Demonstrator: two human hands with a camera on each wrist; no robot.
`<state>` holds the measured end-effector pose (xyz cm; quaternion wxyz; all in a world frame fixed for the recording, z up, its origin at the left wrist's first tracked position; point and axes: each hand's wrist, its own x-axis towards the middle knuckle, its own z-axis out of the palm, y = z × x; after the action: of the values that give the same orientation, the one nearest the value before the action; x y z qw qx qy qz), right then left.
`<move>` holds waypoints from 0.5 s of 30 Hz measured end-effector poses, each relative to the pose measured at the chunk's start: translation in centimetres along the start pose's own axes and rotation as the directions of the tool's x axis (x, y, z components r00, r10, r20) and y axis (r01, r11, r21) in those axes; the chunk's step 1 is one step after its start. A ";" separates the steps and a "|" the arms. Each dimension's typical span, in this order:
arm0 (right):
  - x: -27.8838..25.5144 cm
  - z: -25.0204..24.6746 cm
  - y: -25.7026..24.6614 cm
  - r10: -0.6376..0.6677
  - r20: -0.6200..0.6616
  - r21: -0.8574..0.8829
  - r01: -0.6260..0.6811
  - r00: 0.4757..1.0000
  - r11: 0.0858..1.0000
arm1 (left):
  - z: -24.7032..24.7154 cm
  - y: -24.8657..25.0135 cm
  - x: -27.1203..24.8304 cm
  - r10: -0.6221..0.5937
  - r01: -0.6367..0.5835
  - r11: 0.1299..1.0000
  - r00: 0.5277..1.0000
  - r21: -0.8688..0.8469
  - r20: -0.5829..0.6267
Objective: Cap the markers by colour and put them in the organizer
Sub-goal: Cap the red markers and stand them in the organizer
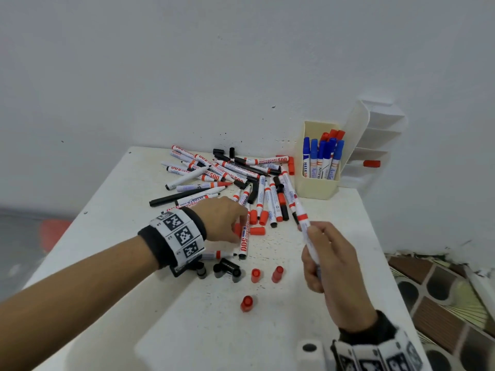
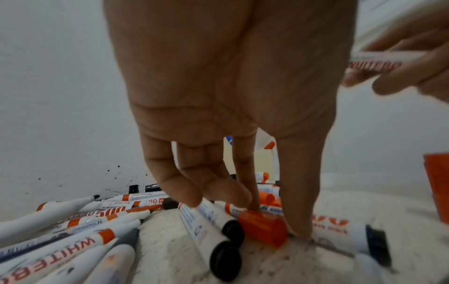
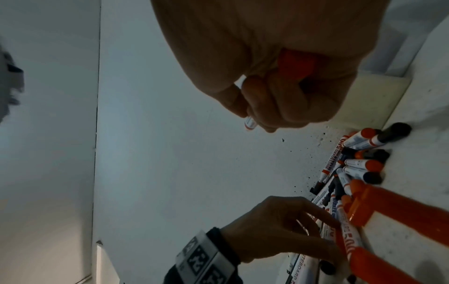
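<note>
Left hand [image 2: 218,86] down on the desk [image 1: 187,330], fingers [image 2: 298,192] pinching a loose red cap [image 2: 263,227] among the marker pile [image 1: 230,178]. Right hand [image 1: 329,261] gripping an uncapped red marker [image 1: 302,219]. Organizer [image 1: 318,167] at the back right. Could easily fumble the cap: round, slick, wedged between barrels.

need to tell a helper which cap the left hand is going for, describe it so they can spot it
Start at the white table and its marker pile, then find the left hand at the pile's near edge. The loose red plastic cap lies on its side between thumb and forefinger, unlike the upright red caps nearer the person.
</note>
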<state>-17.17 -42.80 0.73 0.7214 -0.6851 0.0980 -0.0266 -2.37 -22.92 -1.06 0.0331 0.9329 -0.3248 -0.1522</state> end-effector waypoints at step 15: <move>-1.6 2.3 0.3 -0.010 0.040 -0.014 0.011 0.999 1.000 | 1.1 -0.5 0.2 0.023 -0.016 0.997 0.996 0.079 -0.088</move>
<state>-18.31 -40.22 0.70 0.7181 -0.6911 0.0801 -0.0161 -2.28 -22.65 -2.21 0.0127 0.9361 -0.3378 -0.0972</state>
